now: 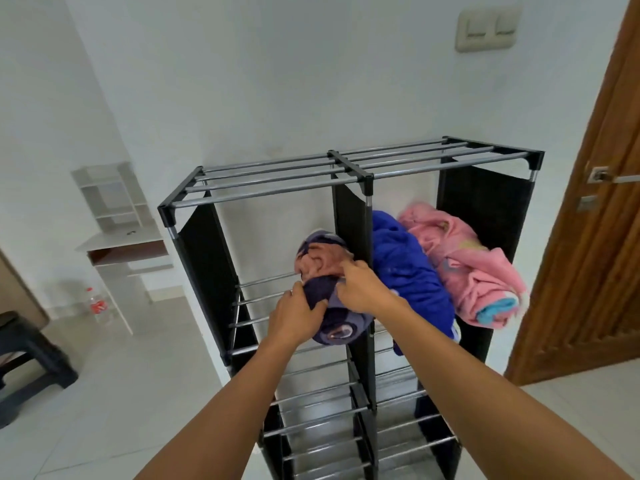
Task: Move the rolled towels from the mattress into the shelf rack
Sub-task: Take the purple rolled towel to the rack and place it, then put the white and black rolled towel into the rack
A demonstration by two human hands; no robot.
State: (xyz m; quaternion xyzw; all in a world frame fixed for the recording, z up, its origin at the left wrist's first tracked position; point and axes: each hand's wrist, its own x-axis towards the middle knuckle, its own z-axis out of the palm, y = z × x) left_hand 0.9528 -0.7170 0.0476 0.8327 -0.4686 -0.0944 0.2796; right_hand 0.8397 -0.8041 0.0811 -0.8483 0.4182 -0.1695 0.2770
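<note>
Towels in the rack (349,168) are numbering three: blue towel (405,268), pink towel (474,268), and purple towel (322,271), which left hand (294,317) and right hand (360,285) are both gripping.

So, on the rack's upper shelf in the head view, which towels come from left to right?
Purple and brown towel, held by both hands → blue towel → pink towel.

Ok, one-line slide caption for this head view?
Both hands press a purple-and-brown rolled towel onto the black metal shelf rack.
</note>
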